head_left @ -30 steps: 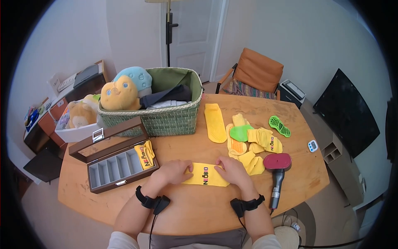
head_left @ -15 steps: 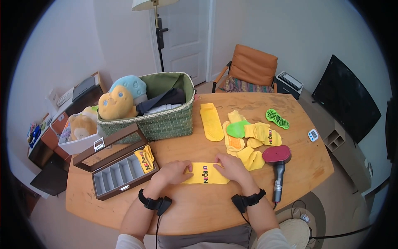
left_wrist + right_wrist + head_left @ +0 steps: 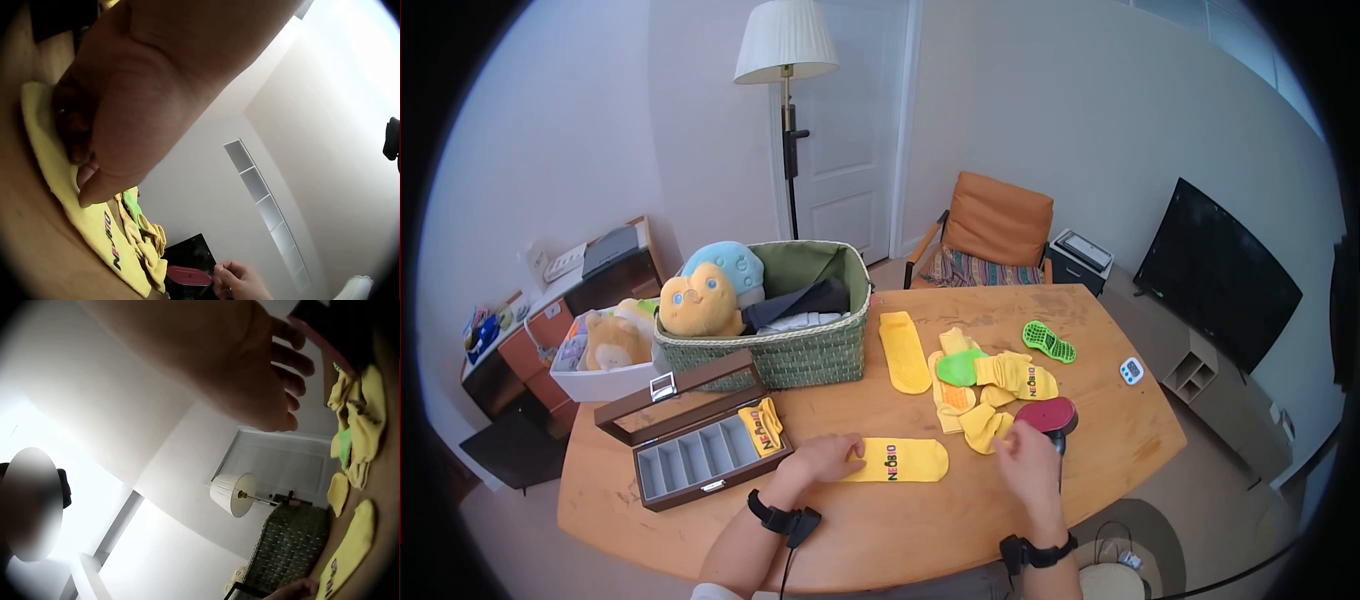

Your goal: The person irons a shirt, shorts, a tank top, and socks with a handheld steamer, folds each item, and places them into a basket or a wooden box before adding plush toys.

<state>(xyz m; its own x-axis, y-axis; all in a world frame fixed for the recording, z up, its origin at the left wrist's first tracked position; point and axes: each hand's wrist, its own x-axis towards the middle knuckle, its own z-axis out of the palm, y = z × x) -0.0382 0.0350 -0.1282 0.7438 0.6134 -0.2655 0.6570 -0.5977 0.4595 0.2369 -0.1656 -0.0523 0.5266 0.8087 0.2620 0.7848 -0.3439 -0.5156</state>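
A yellow sock with coloured lettering lies flat on the table. My left hand rests on its left end, fingertips and thumb pressing the fabric. To the right, my right hand hovers near a handheld garment steamer with a maroon head, and overlaps its dark handle in the head view. Its fingers are loosely bent and hold nothing, as the right wrist view shows. Behind lie a heap of yellow socks with a green patch, and another flat yellow sock.
A brown divided box, lid raised, holds a folded yellow sock at its right end. Behind it stands a green woven basket with plush toys and cloth. A green sole-shaped piece and a small timer lie at the right.
My right hand has left the sock's right end and moved right to the steamer. My left hand stays on the sock. The head view has tilted up.
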